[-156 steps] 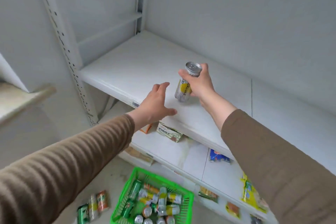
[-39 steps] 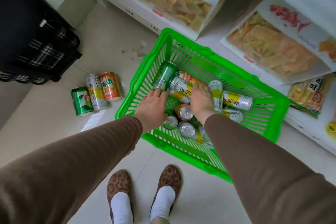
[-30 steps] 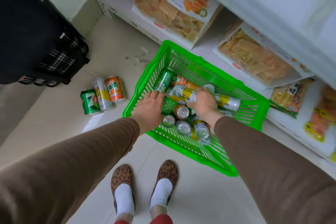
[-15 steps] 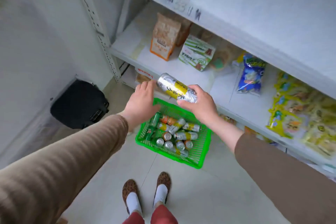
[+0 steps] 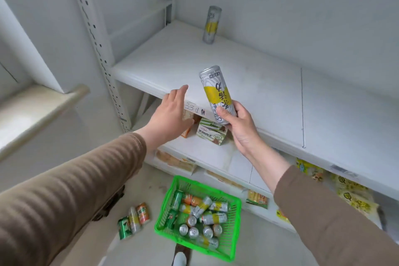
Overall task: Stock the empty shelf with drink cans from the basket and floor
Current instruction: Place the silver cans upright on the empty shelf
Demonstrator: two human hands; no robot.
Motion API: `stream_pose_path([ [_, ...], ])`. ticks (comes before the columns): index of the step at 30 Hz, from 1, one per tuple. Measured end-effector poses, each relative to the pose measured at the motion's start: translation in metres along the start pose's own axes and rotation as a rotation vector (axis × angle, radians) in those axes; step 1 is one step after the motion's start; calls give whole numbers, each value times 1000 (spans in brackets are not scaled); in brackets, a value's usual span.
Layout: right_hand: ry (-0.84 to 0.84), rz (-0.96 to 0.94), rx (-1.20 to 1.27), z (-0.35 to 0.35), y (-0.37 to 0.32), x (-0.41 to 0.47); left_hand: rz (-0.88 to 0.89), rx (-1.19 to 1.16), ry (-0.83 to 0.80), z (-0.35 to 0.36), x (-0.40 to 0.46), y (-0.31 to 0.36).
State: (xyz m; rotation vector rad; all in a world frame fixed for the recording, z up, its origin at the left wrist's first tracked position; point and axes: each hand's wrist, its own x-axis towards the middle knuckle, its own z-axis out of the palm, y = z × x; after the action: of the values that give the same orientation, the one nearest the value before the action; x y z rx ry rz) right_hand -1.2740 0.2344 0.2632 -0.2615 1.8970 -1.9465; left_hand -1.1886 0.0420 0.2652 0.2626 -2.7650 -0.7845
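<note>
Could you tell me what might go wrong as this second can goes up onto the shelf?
The right hand grips the can only at one end, printing upside down, so it could slip or be stood upside down. The shelf holds one upright can at the back; sliding the new one in carelessly might topple it. A foot stands right beside the green basket, with loose cans on the floor: a tripping risk.
</note>
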Motion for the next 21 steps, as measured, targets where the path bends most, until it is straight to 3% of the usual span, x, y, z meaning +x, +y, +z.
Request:
stream_pose_path([
  [7,22,-50,-171,-17,-27,72,-22,71,3,-4,60,6],
  [11,81,-236,-622,-14,-49,128,-56,85,-5,-3,87,-1],
  [16,-5,-426,-1031,17,-86,185,-103,95,-28,2,119,-13],
  [21,-23,-449,-1093,45,-89,236,-108,66,-50,8,153,-29],
])
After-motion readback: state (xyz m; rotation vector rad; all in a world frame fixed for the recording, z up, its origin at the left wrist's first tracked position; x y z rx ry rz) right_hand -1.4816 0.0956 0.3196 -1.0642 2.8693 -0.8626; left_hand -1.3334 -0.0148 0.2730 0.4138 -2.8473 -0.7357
